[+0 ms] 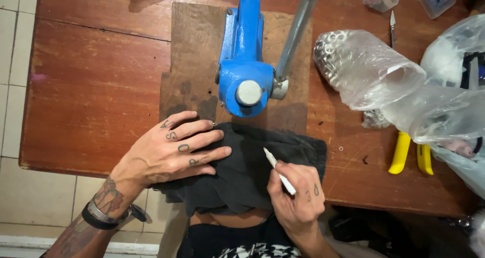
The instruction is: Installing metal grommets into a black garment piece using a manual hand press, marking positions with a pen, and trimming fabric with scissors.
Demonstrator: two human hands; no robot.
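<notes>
Dark cloth draped over near edge of wooden table, just below blue hand press. Left hand flat, fingers spread, pinning cloth's left part. Right hand pinching white marker, long axis slanting up-left, tip over cloth, nearer than left.

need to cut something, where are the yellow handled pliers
The yellow-handled pliers lie on the table's right side, partly under the clear plastic bags.
</notes>
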